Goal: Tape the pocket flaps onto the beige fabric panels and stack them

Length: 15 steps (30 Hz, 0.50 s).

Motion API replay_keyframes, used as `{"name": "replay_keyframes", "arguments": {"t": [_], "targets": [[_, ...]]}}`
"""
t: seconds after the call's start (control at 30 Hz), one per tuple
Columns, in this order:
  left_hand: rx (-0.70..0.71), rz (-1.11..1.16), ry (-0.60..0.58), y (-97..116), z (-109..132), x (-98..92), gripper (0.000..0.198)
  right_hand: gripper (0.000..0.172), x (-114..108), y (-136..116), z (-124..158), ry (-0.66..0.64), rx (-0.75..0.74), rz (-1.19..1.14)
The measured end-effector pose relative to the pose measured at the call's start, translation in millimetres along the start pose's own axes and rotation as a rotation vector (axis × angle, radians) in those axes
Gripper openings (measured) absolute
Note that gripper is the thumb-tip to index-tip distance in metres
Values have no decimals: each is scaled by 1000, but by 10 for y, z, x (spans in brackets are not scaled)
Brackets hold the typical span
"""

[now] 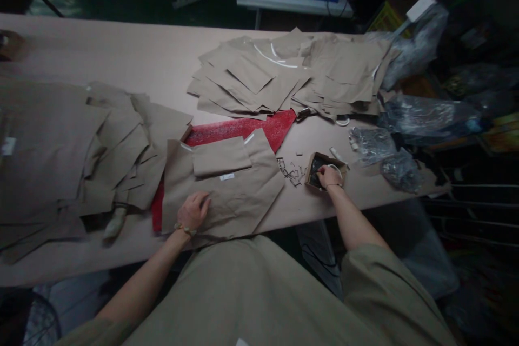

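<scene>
Head view. Bench (121, 48) with a pale tan top, running across the frame.

Centre, at the near edge: one creased tan cloth panel (247, 194), set apart from the heaps, with a smaller tan piece (221, 155) lying on it and a small white label (227, 177) just below that piece. A red sheet (243, 128) shows beneath the panel, past its far side and left edge.

Left hand (193, 211): released, palm down, fingers spread on the panel; beaded bracelet (184, 228) at the wrist.

Right hand (329, 177): fingers dipped into a small cardboard box (314, 173) near the near edge, right of centre; whether they are clenched on anything cannot be told.

Box contents, partly hidden by the hand: a dark item (315, 168) and a white loop (334, 167).

Just left of the box: small cut scraps (288, 172).

Remaining stock: overlapping tan panels heaped at the left end (48, 146) and in two spreads along the far edge (247, 73) (344, 70).

Right end: clear plastic bags (371, 145) holding dark contents.
</scene>
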State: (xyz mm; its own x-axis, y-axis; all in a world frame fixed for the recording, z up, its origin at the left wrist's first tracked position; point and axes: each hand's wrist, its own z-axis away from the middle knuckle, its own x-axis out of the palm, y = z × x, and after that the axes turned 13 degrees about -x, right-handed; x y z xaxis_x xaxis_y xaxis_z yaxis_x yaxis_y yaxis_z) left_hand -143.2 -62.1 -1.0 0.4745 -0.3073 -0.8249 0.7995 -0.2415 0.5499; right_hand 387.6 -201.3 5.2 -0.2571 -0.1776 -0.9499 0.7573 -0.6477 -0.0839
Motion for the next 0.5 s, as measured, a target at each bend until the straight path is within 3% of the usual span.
{"name": "replay_keyframes", "arguments": {"t": [0.1,0.2,0.27,0.37,0.43,0.5], "targets": [[23,-10,11,9,57,-75,29,23,-218,-62,111,88,1,-41],[88,-33,-1,181,55,-67,28,23,-384,-435,284,170,-98,-195],[243,-43,-9,398,11,-15,29,26,-384,-919,459,55,-318,-365],[440,-76,-39,733,-98,68,30,39,-218,-1767,780,-239,-666,-627],[470,-99,-84,851,-181,88,27,50,-60,-2201,941,-343,-751,-758],[447,-99,-123,845,-272,87,24,56,73,-2447,997,-364,-755,-826]]}}
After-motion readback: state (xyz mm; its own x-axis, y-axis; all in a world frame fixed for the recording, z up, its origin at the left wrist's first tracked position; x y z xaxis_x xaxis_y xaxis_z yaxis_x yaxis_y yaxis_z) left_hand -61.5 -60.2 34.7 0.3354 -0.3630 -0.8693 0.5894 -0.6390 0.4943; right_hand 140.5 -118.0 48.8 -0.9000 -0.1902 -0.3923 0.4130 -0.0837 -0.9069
